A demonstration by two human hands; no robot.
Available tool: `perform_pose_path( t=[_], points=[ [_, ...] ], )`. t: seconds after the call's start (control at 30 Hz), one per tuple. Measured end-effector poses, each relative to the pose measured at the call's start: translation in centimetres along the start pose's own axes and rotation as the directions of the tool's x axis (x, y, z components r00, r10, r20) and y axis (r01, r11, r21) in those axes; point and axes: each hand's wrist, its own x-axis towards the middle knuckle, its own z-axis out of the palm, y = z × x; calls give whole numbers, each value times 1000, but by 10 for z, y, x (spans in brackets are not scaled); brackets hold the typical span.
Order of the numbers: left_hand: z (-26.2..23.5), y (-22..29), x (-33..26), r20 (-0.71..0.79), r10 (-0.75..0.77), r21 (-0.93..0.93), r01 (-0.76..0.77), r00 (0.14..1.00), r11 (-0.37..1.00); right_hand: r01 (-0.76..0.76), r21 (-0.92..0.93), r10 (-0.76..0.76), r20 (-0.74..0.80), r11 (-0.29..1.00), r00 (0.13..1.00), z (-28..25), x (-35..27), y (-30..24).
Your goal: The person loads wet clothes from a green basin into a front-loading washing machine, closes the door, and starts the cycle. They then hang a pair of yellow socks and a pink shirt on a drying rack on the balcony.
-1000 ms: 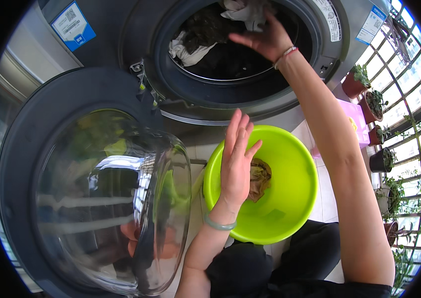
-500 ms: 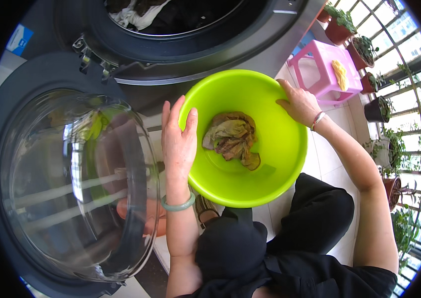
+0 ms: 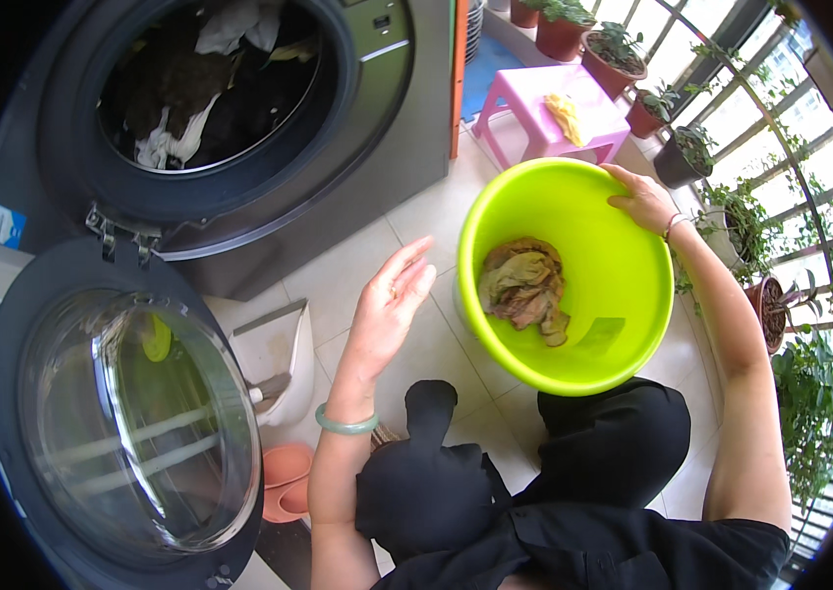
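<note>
Right hand (image 3: 644, 202): grips the far rim of the round lime-green plastic basin (image 3: 623, 295).
Left hand (image 3: 389, 305): open, beside the basin, touching nothing.
Basin contents: crumpled brownish cloth (image 3: 524, 285).

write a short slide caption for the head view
Right hand grips the lime basin rim; left hand hovers open beside it.

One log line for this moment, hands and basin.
left hand: open, empty, beside basin | right hand: grips green basin rim | brownish cloth inside
</note>
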Motion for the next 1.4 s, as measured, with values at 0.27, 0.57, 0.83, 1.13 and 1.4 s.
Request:
perform_pose_path(
  t=[0.27, 0.57, 0.83, 1.13, 1.4],
  points=[
    [-30, -18, -39, -215, -81, -292, 15, 973, 956, -39, 91, 47, -86, 995, 995, -3, 6, 108],
    [-79, -54, -143, -635, -179, -523, -248, 751, 815, 513, 109, -466, -288, 852, 836, -34, 18, -137],
    [-78, -104, -199, -852, -409, -522, -468, 328, 713, 999, 49, -876, -480, 21, 42, -19, -63, -457],
    [-83, -167, -230, -968, -224, -250, -351, 115, 903, 972, 234, -835, -526, 40, 161, 1, -51, -441],
    [-125, -214, -252, -981, -194, -177, -480, 15, 859, 892, 451, -804, -521, 26, 287, 6, -44, -410]
  ],
)
